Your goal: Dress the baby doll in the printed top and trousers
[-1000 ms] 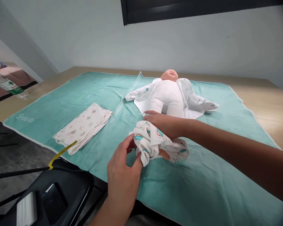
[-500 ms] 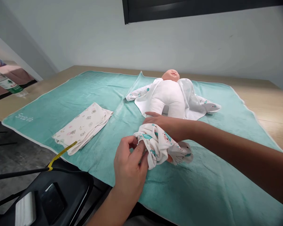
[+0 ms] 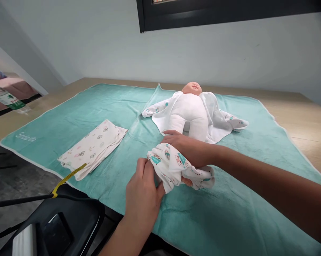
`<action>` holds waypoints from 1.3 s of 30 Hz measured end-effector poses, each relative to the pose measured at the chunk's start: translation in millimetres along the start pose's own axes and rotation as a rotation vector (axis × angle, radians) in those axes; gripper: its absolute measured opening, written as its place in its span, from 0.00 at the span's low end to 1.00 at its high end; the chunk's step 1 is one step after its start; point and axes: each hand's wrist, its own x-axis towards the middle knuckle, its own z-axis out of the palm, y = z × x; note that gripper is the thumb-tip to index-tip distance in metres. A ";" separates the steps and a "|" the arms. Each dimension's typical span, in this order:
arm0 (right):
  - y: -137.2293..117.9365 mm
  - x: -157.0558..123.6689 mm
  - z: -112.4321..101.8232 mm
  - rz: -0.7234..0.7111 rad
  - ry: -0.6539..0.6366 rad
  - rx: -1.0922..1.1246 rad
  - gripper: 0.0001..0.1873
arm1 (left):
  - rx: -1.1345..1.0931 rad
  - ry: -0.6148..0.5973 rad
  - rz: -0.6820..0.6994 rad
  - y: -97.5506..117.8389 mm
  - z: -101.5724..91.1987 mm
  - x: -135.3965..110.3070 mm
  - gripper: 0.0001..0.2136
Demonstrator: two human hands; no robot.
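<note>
A baby doll [image 3: 191,108] with a white cloth body lies on its back, head away from me, in a white jacket [image 3: 215,106] spread open under it. A bunched white baby garment [image 3: 168,167] with a teal and red print is gathered near the doll's lower legs. My left hand [image 3: 144,192] pinches its near left edge between thumb and fingers. My right hand [image 3: 184,145] lies across the doll's legs behind the garment, curled around a leg; most of its fingers are hidden. A skin-coloured bit [image 3: 186,181] shows below the cloth.
A teal blanket [image 3: 117,103] covers most of the wooden table [image 3: 304,117]. A folded printed cloth [image 3: 95,149] lies to the left. At the far left is a plastic bottle [image 3: 9,99]. A black chair [image 3: 80,217] with a dark phone-like object [image 3: 56,233] stands below the table's edge.
My left hand's fingers have shifted on the garment's edge, and the gathered cloth has opened out slightly toward the left. My right hand stays at the doll's legs. The view has tilted up slightly.
</note>
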 end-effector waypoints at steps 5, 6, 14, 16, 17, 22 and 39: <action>1.7 -1.3 -0.1 -0.006 0.028 0.041 0.02 | -0.061 -0.083 -0.062 -0.3 3.2 0.9 0.11; 1.7 -0.7 -1.4 -0.009 0.027 0.047 0.02 | -0.086 -0.084 -0.062 -1.1 3.9 1.8 0.11; -9.3 -3.1 -5.8 0.036 -0.003 -0.016 0.05 | -0.304 0.025 -0.053 -9.1 9.0 7.8 0.05; -14.0 -7.6 -4.8 0.040 -0.006 -0.028 0.07 | -0.339 -0.004 -0.106 -6.2 8.4 7.8 0.05; -16.0 -9.6 -4.4 0.045 -0.002 -0.038 0.09 | -0.364 -0.023 -0.129 -3.9 7.7 8.1 0.05; -20.9 -11.0 -5.9 0.049 0.040 -0.136 0.02 | -0.415 -0.071 -0.146 6.5 4.7 11.3 0.05; -22.5 -24.3 -21.8 0.438 -0.057 0.708 0.10 | -0.155 0.011 -0.050 18.2 -7.6 17.4 0.07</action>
